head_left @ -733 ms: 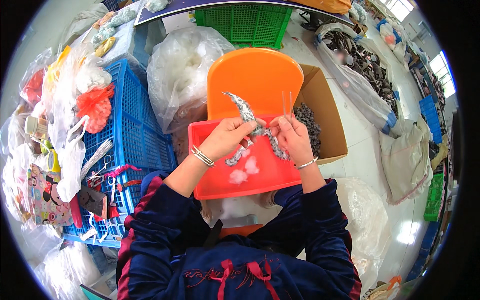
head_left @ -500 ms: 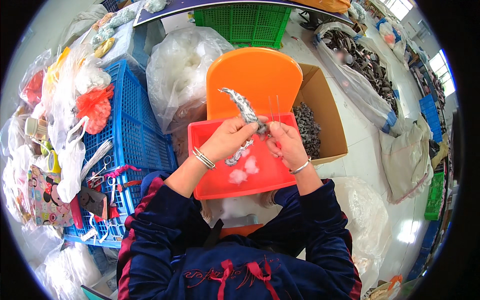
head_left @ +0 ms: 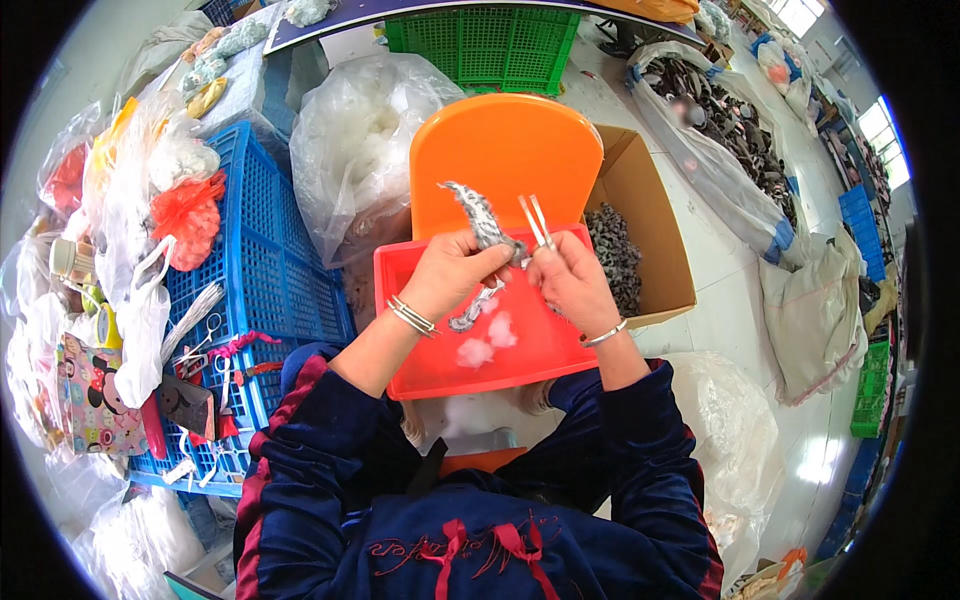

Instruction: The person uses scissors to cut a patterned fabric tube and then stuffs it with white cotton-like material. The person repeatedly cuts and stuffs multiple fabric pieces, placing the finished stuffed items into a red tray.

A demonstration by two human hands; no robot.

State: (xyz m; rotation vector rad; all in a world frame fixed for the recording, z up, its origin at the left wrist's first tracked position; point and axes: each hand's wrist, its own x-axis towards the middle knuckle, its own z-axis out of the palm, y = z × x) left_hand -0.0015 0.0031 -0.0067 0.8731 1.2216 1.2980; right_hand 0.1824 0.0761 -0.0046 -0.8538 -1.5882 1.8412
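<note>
My left hand (head_left: 458, 270) is closed, pinching a narrow grey, black and white fuzzy fabric piece (head_left: 478, 212) whose tapered end points up and to the far left. In my right hand (head_left: 574, 285), closed too, is a pair of metal tweezers (head_left: 535, 220) with its two prongs pointing away from me. The fingers of both hands are close together near the lower end of the fabric piece. Below them, a red tray (head_left: 540, 362) holds tufts of white stuffing (head_left: 476, 352) and another speckled fabric piece (head_left: 468, 318).
An orange chair (head_left: 508, 160) stands behind the tray. To its right is a cardboard box (head_left: 655, 240) of grey speckled pieces; to its left, a clear bag of white stuffing (head_left: 370, 140). A blue crate (head_left: 285, 240) at left bears scissors (head_left: 212, 328) and bags.
My right hand has turned, and the tweezers have tilted to the left, their prongs now showing broader. My left hand and the fabric piece have hardly moved.
</note>
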